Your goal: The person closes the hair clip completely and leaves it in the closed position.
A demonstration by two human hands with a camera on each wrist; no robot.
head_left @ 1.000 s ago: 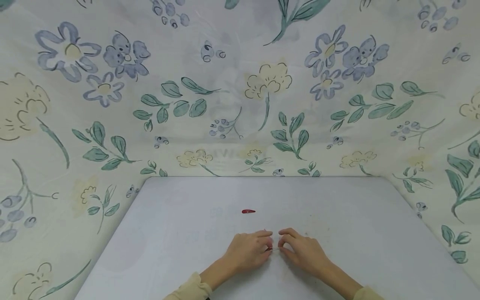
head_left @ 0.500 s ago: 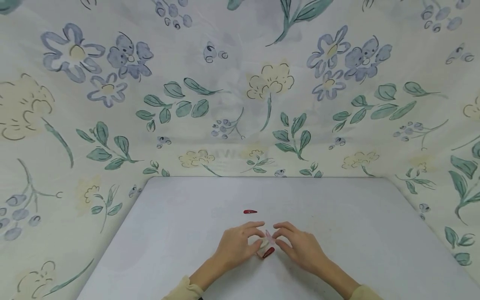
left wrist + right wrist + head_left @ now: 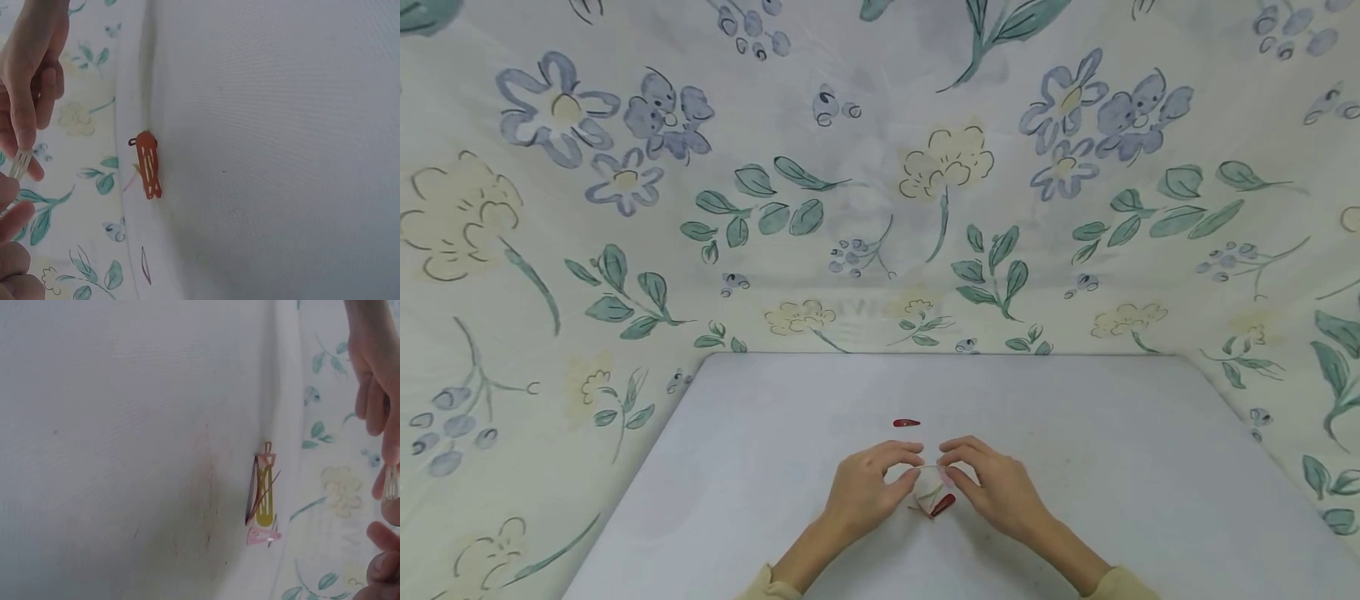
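A whitish snap hair clip (image 3: 20, 164) is pinched between the fingertips of both hands, spanning the small gap between them above the table. In the head view my left hand (image 3: 868, 483) holds its left end, and my right hand (image 3: 1000, 483) grips the right end. Below and nearer the body lies a loose group of hair clips: a red clip (image 3: 943, 505), an orange clip (image 3: 149, 165), a yellow clip (image 3: 265, 506) and a pink clip (image 3: 257, 535). Some overlap one another. My fingers partly cover the group in the head view.
A separate red hair clip (image 3: 906, 422) lies farther back on the white table (image 3: 760, 433). Floral fabric (image 3: 880, 250) rises behind the table's far edge and along both sides.
Both hands have moved up and away from the body, uncovering the grouped clips. The pale clip now shows stretched between the fingertips. The far red clip stays on the table.
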